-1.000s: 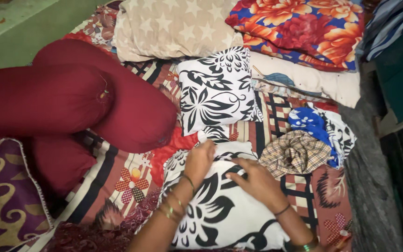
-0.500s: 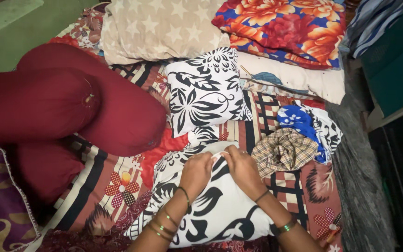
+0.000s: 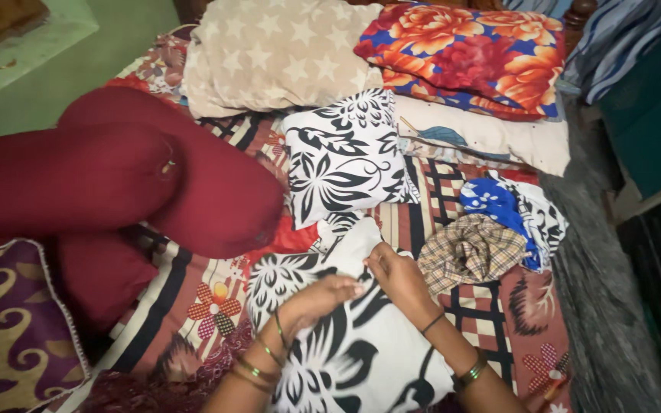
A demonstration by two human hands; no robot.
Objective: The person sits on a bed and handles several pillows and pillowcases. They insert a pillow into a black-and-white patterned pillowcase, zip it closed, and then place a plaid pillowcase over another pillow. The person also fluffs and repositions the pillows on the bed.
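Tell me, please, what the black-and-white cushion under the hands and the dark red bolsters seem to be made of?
The black-and-white cushion looks like matte printed woven cloth, perhaps cotton: it creases softly where the left hand and right hand press. The dark red bolsters appear to be smooth plain fabric with a faint sheen, gathered at the round ends; the fibre cannot be told.

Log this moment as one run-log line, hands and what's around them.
left hand flat on black-and-white cushion | right hand pinching its top edge | checked cloth beside | maroon bolsters left
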